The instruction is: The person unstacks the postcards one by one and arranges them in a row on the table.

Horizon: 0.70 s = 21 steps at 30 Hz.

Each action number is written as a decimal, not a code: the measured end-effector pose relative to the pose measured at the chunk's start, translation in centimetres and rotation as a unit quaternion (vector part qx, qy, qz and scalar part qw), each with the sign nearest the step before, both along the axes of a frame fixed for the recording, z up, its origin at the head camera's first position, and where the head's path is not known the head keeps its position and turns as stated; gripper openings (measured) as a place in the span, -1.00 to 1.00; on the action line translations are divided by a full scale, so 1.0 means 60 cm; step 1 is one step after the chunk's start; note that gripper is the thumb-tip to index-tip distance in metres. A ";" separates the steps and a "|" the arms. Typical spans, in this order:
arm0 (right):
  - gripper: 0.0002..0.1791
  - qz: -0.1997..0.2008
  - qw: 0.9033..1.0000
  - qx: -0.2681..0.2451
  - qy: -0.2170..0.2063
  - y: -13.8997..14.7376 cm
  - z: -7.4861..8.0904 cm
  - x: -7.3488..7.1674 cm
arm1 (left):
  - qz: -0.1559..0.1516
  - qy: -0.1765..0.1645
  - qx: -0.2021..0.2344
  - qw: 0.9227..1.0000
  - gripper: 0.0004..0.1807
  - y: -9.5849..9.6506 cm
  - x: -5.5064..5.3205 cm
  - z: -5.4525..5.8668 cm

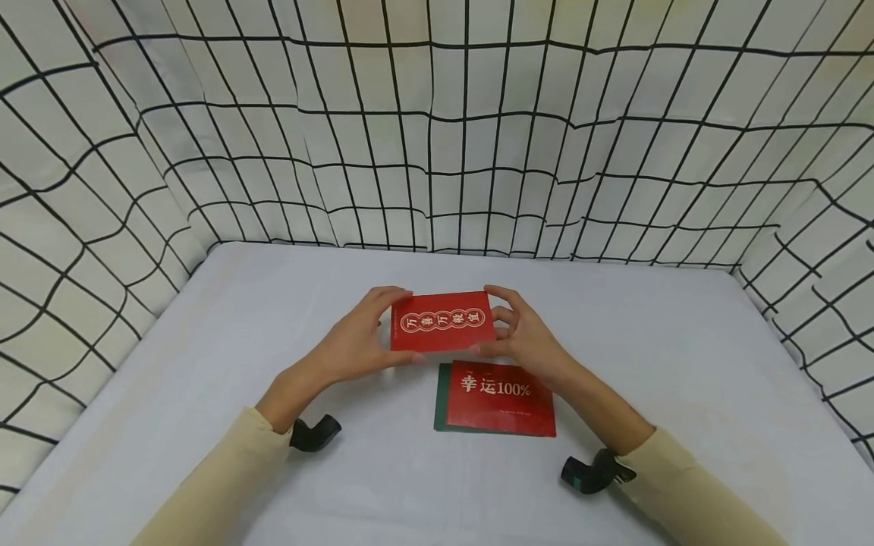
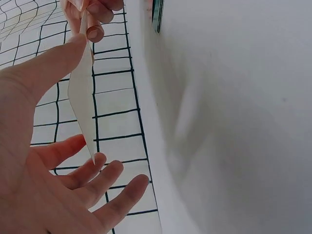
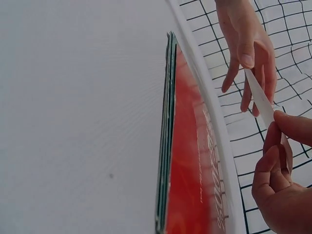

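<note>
A red envelope (image 1: 442, 334) with a gold-white chain of Chinese characters is held up above the table between both hands. At its left end, my left hand (image 1: 344, 345) grips it with thumb on the lower edge and fingers at the upper edge. My right hand (image 1: 536, 345) pinches the right end, index finger on top and thumb below. Both wrist views show the envelope nearly edge-on, its pale back (image 2: 82, 100) facing the left wrist camera. Just below lies a small stack: a red envelope (image 1: 501, 413) lettered "100%" over green ones (image 3: 166, 126).
A white cloth covers the table (image 1: 382, 485). Black grid netting (image 1: 464, 136) over pale sheeting rises at the back and both sides. Dark curved devices (image 1: 317, 434) sit at the wrists, beside beige sleeves (image 1: 225, 470).
</note>
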State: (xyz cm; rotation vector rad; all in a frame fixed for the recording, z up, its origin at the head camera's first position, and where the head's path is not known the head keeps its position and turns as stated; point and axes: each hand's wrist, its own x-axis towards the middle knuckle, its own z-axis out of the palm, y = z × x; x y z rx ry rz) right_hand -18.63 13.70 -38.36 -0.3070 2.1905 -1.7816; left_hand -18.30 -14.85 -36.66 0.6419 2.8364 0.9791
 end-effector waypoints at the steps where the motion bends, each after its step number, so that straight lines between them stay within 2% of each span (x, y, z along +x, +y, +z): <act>1: 0.13 0.000 1.000 -0.002 -0.001 -0.002 0.001 0.001 | 0.003 -0.002 0.001 1.000 0.03 -0.002 0.001 -0.001; 9: 0.11 0.006 1.000 -0.019 -0.012 -0.014 0.005 0.000 | 0.015 -0.013 0.022 1.000 0.07 -0.010 0.003 -0.003; 14: 0.03 0.013 1.000 -0.007 -0.011 -0.016 0.006 -0.002 | 0.016 -0.016 0.040 0.999 0.06 -0.019 0.000 -0.004; 21: -0.08 0.004 1.000 -0.009 -0.011 -0.026 0.007 -0.005 | 0.019 -0.024 0.057 0.998 0.06 -0.030 -0.004 -0.003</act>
